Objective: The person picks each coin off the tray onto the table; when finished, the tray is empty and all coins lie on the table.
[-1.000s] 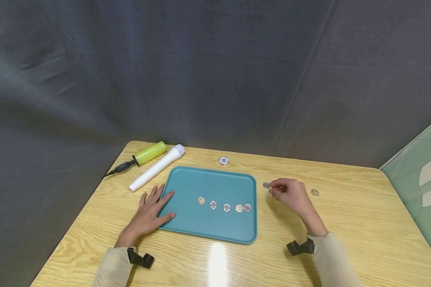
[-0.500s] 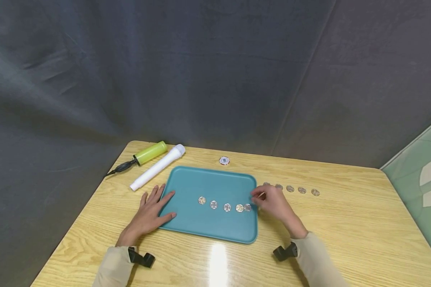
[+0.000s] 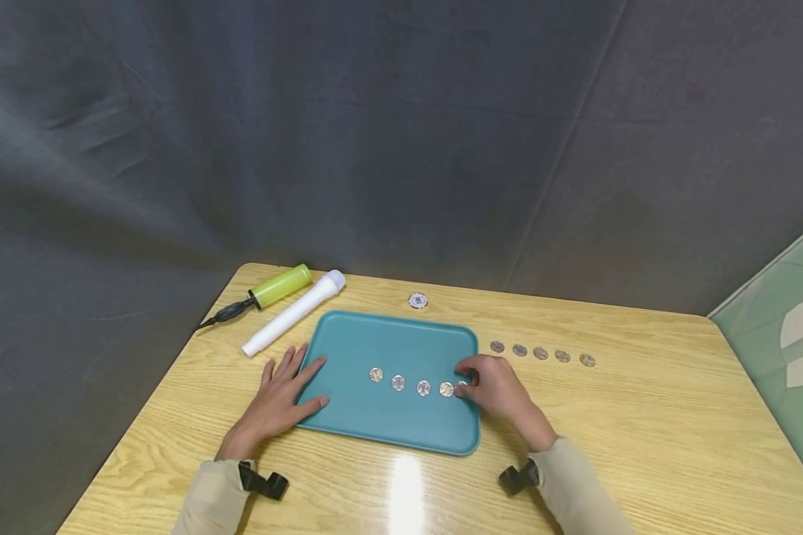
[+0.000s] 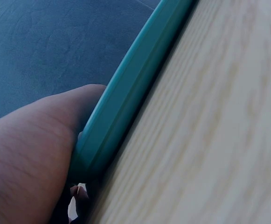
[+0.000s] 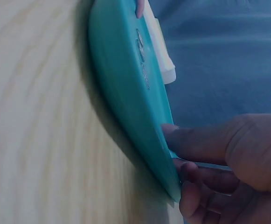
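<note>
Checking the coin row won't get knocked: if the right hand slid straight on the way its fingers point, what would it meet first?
The right hand points left along the tray. It would likely meet the nearest coin first; its fingertips seem to be already at the rightmost one.

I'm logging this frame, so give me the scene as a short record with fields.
left hand: flat, fingers on the left rim of the teal tray
right hand: fingertips at the rightmost of the coins on the tray
coins on the tray: a row of five
coins on the table: a row of five, right of the tray
behind tray: poker chip, white tube, green pump
</note>
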Demonstrator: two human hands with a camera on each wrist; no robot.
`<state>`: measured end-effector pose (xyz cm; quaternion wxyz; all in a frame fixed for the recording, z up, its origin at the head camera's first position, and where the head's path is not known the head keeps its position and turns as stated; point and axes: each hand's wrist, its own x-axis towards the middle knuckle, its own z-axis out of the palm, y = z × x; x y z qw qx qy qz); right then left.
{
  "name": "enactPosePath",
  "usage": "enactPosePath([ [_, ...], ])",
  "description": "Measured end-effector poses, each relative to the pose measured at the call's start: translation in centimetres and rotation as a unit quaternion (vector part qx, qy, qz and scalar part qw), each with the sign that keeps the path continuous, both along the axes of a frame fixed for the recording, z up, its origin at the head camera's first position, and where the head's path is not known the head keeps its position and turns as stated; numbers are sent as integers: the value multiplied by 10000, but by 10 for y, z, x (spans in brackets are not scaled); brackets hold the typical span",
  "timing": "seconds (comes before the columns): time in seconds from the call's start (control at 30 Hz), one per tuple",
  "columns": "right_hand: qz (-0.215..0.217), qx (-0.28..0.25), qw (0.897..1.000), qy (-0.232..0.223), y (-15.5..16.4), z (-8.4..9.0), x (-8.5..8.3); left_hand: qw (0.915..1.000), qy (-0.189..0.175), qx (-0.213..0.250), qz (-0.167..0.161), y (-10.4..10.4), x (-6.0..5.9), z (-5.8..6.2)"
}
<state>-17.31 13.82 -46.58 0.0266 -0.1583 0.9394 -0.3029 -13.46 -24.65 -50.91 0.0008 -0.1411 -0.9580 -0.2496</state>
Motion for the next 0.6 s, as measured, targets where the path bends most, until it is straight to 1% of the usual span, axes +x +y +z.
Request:
enactPosePath([
  [0.23,-146,293,9992,219,-8,-1,5,10000,14,26,-18,0,1,1],
  [0.4,-78,582,9975,402,-12,-2,7,10000,74,39,-25,-1,1,-1],
  [0.6,21,822,9957,414,-14,-3,8,10000,39,55,-25,-1,0,-1],
])
